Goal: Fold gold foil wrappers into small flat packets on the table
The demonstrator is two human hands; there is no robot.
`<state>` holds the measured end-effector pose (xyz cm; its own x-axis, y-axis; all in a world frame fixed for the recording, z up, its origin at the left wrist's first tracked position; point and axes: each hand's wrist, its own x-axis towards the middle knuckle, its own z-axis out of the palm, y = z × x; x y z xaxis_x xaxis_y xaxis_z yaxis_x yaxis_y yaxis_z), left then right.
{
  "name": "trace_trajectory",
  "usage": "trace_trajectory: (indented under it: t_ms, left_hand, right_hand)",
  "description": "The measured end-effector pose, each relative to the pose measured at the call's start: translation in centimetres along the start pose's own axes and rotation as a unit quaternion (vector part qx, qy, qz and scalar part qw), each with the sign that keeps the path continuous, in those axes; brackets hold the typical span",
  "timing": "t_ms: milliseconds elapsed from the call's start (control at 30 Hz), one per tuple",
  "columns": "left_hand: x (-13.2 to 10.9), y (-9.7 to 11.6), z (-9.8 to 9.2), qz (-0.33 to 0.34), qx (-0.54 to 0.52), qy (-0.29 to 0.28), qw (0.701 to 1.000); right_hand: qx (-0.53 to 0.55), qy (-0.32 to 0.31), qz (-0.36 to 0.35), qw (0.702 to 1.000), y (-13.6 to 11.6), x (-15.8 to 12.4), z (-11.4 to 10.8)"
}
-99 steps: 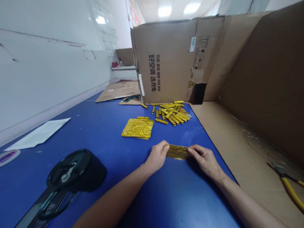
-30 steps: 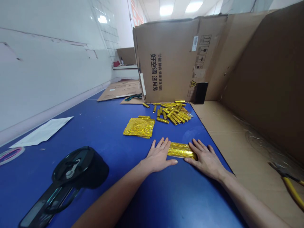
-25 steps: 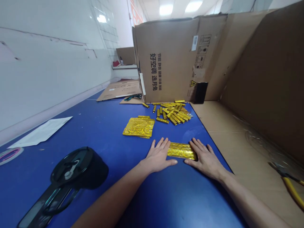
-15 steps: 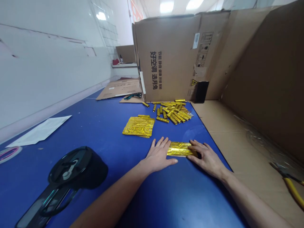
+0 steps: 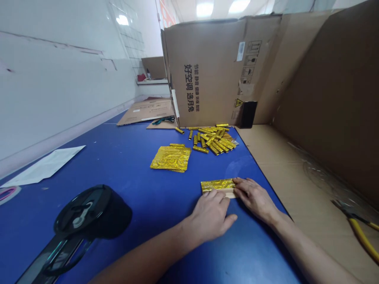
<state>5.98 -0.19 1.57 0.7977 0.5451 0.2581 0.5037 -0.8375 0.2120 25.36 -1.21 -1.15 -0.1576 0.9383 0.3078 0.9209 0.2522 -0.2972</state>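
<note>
A shiny gold foil sheet (image 5: pixel 218 184) lies flat on the blue table, its near edge showing a pale strip. My left hand (image 5: pixel 211 215) rests over that near edge, fingertips on the foil, thumb stretched apart to the right. At the sheet's right end, my right hand (image 5: pixel 256 199) has bent fingers on top and the thumb at the near edge, gripping it. Farther back lies a stack of flat gold foil sheets (image 5: pixel 171 158). Behind it, to the right, is a heap of small rolled gold foil tubes (image 5: pixel 217 140).
A black lidded container with a handle (image 5: pixel 94 215) stands at the left, near a white paper (image 5: pixel 44 165) and a tape roll (image 5: pixel 7 194). A large cardboard box (image 5: pixel 213 71) rises at the back, a black phone (image 5: pixel 248 114) leaning on it. Yellow-handled pliers (image 5: pixel 359 230) lie right.
My left hand has moved from the sheet's left end toward me and right, onto its near edge, uncovering the left end. My right hand stays at the right end. The pale strip now shows.
</note>
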Motion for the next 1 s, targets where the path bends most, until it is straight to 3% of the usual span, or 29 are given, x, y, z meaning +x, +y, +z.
trace_trajectory:
  t_ms: [167,300,533,800,1000]
  left_hand:
    - [0.1,-0.2,0.5,-0.027,0.027,-0.034,0.999]
    - [0.2,-0.3,0.3,-0.014,0.018,-0.042,0.999]
    - [0.1,-0.3,0.0,-0.013,-0.015,-0.040,0.999]
    - [0.2,-0.8,0.3,-0.018,-0.027,-0.055,0.998]
    - [0.2,-1.2,0.5,-0.024,-0.023,-0.055,0.998]
  right_hand:
    - [0.013,0.058,0.029,0.998,-0.6,0.1,-0.4]
    - [0.014,0.101,0.096,0.990,-0.8,0.2,-0.6]
    - [0.095,0.122,0.191,0.969,-0.3,0.3,-0.4]
    - [0.324,0.139,0.210,0.912,0.5,0.3,0.4]
    - [0.408,0.147,0.187,0.881,0.4,0.3,0.5]
